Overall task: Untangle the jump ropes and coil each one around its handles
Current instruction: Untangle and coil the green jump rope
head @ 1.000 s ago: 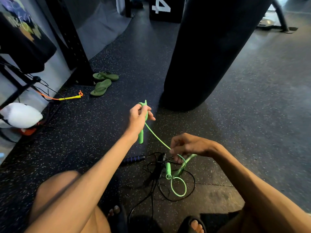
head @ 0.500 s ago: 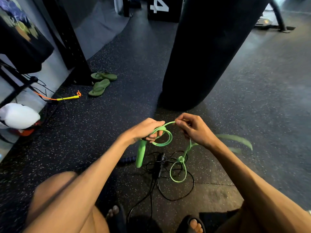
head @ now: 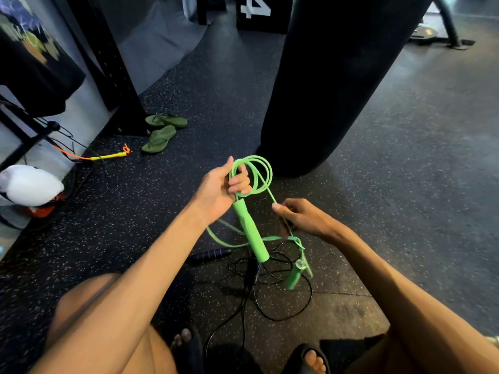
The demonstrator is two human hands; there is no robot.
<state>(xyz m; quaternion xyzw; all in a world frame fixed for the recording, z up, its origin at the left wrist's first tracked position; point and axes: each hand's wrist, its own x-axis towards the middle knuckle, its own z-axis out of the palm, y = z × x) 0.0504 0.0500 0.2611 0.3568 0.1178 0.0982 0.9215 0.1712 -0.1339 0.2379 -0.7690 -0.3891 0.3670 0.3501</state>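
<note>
My left hand [head: 224, 188] grips the top of a green handle [head: 249, 230] together with a small coil of green rope [head: 256, 171] looped above it. The handle hangs down and to the right. My right hand [head: 302, 217] pinches the green rope lower down, to the right of the handle. From there the rope runs on to the second green handle [head: 294, 276], which dangles below my right hand. A black jump rope [head: 283, 298] lies tangled on the floor underneath, with its dark purple-ringed handle [head: 210, 256] to the left.
A large black punching bag [head: 337, 76] stands just beyond my hands. Green flip-flops [head: 162, 133] and a yellow-and-orange rope [head: 108, 156] lie at the left near a black rack post [head: 108, 63]. A white bag [head: 29, 184] sits far left. My knees and sandalled feet frame the bottom.
The green coil by my left hand has gained loops. My right hand dropped from beside the left hand and slid down the rope. The second green handle lifted off the floor and now dangles.
</note>
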